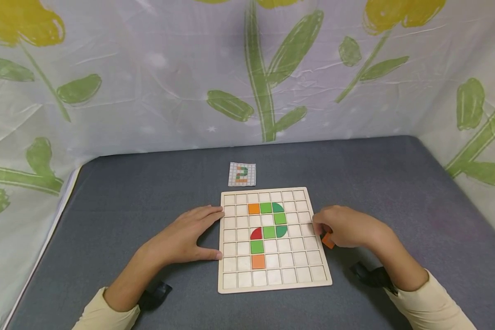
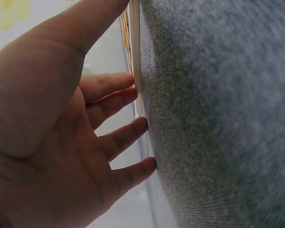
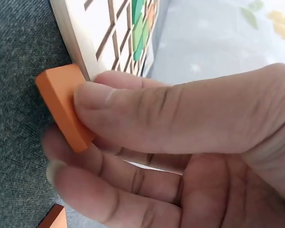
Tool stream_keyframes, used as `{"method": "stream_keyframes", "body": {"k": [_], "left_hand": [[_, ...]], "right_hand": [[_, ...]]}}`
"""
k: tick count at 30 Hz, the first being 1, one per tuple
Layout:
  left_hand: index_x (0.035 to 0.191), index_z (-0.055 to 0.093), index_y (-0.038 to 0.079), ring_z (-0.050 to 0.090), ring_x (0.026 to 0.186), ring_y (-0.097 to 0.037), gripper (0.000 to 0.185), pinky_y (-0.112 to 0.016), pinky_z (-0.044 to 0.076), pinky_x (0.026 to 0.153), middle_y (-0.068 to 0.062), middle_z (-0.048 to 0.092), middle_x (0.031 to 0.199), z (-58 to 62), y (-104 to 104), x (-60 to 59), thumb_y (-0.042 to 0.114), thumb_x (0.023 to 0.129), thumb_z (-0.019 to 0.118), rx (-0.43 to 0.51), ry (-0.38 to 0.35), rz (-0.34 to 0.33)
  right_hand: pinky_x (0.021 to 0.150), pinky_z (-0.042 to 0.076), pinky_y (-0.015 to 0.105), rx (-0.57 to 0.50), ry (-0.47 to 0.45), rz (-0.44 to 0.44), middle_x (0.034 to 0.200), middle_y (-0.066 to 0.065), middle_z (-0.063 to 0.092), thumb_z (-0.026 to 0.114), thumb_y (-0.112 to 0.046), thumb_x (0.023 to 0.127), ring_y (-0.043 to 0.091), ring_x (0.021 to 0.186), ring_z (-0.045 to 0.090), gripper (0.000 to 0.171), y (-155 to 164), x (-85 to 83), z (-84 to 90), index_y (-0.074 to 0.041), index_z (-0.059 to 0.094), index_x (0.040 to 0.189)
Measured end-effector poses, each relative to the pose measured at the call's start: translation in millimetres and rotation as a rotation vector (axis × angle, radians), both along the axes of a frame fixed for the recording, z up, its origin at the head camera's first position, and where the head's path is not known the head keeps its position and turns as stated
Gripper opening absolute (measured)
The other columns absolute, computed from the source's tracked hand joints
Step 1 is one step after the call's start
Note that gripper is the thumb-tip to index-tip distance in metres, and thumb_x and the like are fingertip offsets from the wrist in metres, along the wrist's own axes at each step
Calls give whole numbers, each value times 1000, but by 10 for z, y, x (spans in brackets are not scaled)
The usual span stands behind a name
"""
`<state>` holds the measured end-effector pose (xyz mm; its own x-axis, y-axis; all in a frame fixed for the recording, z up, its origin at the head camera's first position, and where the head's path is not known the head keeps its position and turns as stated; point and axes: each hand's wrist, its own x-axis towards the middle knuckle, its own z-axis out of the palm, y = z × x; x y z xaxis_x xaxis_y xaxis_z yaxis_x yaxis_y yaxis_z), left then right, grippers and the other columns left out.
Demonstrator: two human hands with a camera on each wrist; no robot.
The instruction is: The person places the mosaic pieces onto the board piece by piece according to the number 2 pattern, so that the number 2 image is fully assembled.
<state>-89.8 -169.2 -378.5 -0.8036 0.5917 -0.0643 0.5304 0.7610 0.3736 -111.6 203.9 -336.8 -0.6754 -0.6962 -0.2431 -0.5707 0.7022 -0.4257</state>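
Note:
My right hand (image 1: 340, 224) is just off the right edge of the wooden grid board (image 1: 288, 285), pinching an orange square tile (image 3: 61, 107) between thumb and fingers. A second orange piece (image 3: 56, 218) lies on the cloth below those fingers in the right wrist view. At the board's left edge, my left hand (image 1: 185, 236) has its thumb and fingers spread, fingertips right at the rim. Set in the grid are orange squares (image 1: 258, 261), several green squares (image 1: 257, 247), two dark green quarter-rounds (image 1: 281, 231) and one red quarter-round (image 1: 256, 234).
Behind the board lies a small printed card (image 1: 242, 174) with a coloured grid pattern. Dark grey cloth (image 1: 169, 178) covers the table. White curtains (image 1: 156, 82) with painted yellow flowers stand along the back and sides. Each wrist wears a black strap (image 1: 373, 275).

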Motion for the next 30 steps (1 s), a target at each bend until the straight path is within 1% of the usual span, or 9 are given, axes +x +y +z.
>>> {"method": "stream_keyframes", "body": {"k": [3, 6, 9, 12, 14, 16, 20, 24, 30], "left_hand": [[141, 33, 14, 26, 129, -20, 94, -46, 25, 100, 0, 31, 142, 2, 3, 2, 67, 69, 61, -4, 0, 2], [141, 32, 14, 26, 129, -20, 95, -46, 25, 100, 0, 31, 142, -1, 8, 7, 68, 68, 61, -11, -1, 10], [142, 31, 15, 26, 129, -20, 96, -47, 25, 100, 0, 31, 142, -3, 13, 11, 68, 68, 61, -14, -4, 17], [142, 31, 14, 26, 129, -20, 96, -47, 25, 100, 0, 31, 142, -3, 11, 15, 67, 68, 62, -11, -7, 19], [142, 31, 14, 26, 129, -20, 95, -46, 25, 100, 0, 31, 142, -3, 10, 15, 67, 68, 61, -11, -9, 19], [142, 31, 15, 26, 129, -19, 95, -46, 25, 100, 0, 31, 142, -2, 5, 15, 67, 68, 61, -8, -13, 20], [141, 32, 15, 25, 129, -19, 95, -46, 25, 101, 1, 30, 142, -4, 0, 9, 67, 68, 61, -6, -11, 15], [141, 32, 14, 26, 129, -19, 95, -46, 25, 100, 0, 31, 142, -7, 1, 6, 67, 68, 61, -7, -3, 11], [141, 32, 14, 27, 128, -20, 95, -46, 26, 100, 0, 31, 141, -9, 4, 15, 67, 68, 61, -8, 3, 15]], "right_hand": [[55, 33, 24, -15, -13, 6, 67, -5, 44, 59, 14, 61, 8, 64, 39, 33, 9, -7, 9, -17, 53, 72], [55, 34, 23, -21, -49, -11, 67, -6, 45, 61, 12, 62, 8, 63, 41, 33, 14, -10, 28, -18, 55, 75], [52, 34, 22, -24, -60, -30, 61, -9, 41, 60, 11, 63, 5, 58, 39, 32, 21, -15, 52, -19, 56, 74], [50, 34, 21, -42, -35, -27, 58, -10, 40, 59, 10, 64, 4, 55, 39, 32, 22, -20, 70, -20, 57, 72], [50, 35, 21, -66, -22, -21, 59, -9, 42, 60, 10, 65, 4, 56, 40, 31, 16, -24, 77, -20, 57, 71], [51, 37, 21, -93, -29, -12, 61, -8, 46, 64, 9, 67, 5, 57, 42, 29, 4, -26, 77, -20, 57, 70], [55, 42, 24, -141, -94, -11, 68, -8, 55, 69, 5, 70, 8, 63, 47, 26, -36, -30, 69, -20, 60, 73], [57, 44, 25, -190, -179, -2, 72, -7, 56, 69, 3, 73, 9, 66, 49, 24, -81, -26, 48, -19, 61, 76], [58, 45, 25, -244, -239, 4, 74, -6, 57, 69, 0, 75, 10, 66, 52, 21, -145, -37, -17, -19, 62, 78]]}}
